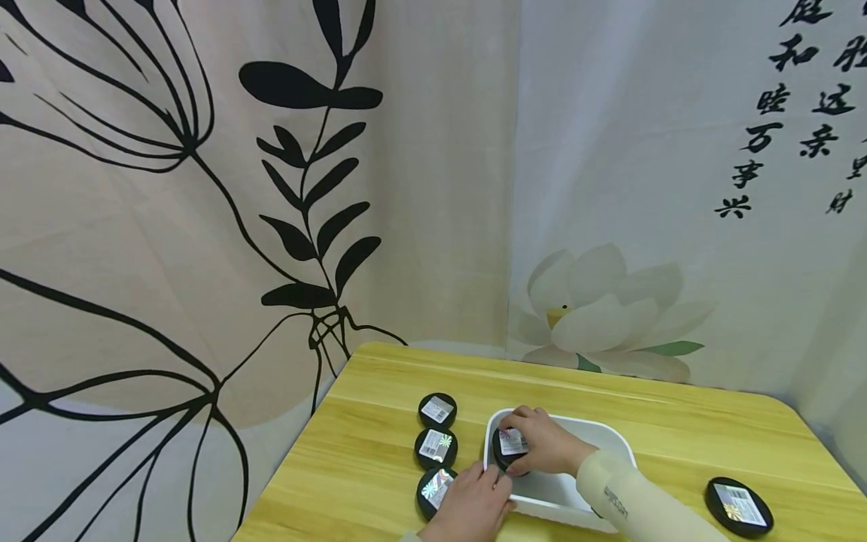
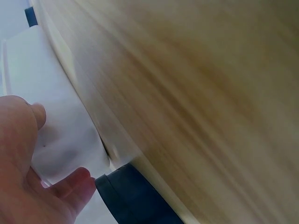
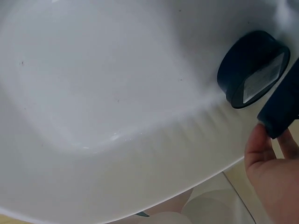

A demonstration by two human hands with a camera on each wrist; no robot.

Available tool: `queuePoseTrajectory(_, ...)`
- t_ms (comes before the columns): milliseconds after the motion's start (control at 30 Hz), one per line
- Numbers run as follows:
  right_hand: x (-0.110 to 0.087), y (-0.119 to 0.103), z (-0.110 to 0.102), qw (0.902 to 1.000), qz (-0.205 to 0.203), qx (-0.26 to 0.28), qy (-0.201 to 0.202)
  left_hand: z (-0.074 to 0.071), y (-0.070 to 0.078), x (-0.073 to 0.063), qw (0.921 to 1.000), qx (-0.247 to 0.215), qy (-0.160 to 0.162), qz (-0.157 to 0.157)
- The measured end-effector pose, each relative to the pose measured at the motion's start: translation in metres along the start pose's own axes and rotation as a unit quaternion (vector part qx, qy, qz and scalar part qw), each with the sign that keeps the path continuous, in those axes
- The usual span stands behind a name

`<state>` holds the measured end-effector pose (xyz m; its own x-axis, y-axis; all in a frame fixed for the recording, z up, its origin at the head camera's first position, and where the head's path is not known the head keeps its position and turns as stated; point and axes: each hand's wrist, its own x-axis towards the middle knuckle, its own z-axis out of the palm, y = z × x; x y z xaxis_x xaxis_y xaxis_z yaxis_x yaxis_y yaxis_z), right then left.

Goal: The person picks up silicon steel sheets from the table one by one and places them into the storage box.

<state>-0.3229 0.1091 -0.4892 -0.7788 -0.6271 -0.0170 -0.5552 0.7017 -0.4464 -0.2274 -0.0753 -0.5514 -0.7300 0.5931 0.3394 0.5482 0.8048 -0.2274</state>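
Observation:
My right hand (image 1: 542, 440) grips a round black tin (image 1: 512, 442) with a white label, over the left end of a white plastic bin (image 1: 562, 493). In the right wrist view, thumb and fingers hold that tin by its edge, and a second black tin (image 3: 250, 67) sits inside the bin against its wall. My left hand (image 1: 470, 500) holds the bin's near left corner; the left wrist view has the thumb (image 2: 39, 115) on the white wall (image 2: 65, 135). Just left of this hand lies another labelled black tin (image 1: 433, 489), partly hidden by it.
Two more black tins, a far one (image 1: 437, 410) and a middle one (image 1: 436, 448), line up left of the bin. A single tin (image 1: 738, 506) lies at the table's right. Behind the wooden table (image 1: 366, 421) hangs a printed curtain (image 1: 447, 188).

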Motion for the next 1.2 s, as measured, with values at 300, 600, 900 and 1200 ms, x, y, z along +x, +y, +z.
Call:
queuePoseTrajectory(300,0.0022,0.0024,0.0016,1.0,0.001,-0.005,-0.007,0.0016,0.0011,0.0016,1.0,0.001,-0.003,-0.001)
queuePoseTrajectory(600,0.0038,0.0056,0.002,0.9999,0.006,-0.002,-0.01,0.0008,0.0016,0.0023,0.9999,-0.001,-0.017,-0.001)
queuePoseTrajectory(900,0.0052,0.0053,0.0023,0.9997,0.014,0.004,-0.021,0.0038,0.001,0.0012,0.9999,0.011,0.0,-0.001)
queuePoseTrajectory(1200,0.0088,0.0091,0.0062,0.9995,0.021,0.005,-0.021,0.0013,0.0006,0.0004,0.9998,0.015,0.012,0.001)
